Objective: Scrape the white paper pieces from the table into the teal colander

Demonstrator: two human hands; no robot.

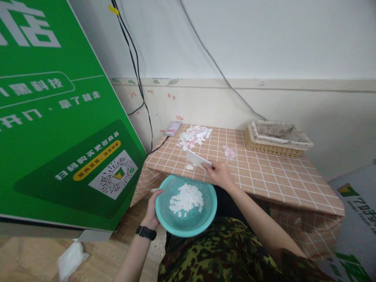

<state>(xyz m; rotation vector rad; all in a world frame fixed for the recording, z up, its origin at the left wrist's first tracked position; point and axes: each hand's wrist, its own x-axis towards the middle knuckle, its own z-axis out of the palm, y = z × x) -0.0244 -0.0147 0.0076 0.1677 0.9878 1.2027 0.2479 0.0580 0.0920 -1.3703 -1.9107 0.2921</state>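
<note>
My left hand grips the left rim of a teal plastic colander, holding it below the table's front edge, over my lap. Inside it lies a heap of small white paper pieces. A flat white card or board is pinched in my right hand, just above the tabletop. One white paper scrap lies on the cloth below the card's left end. Farther back sits a pile of white and pinkish paper scraps.
A checked brown cloth covers the table. A lined wicker basket stands at its right rear, and a small pink clump lies mid-table. A power strip with cables sits at the back left. A large green sign borders the left side.
</note>
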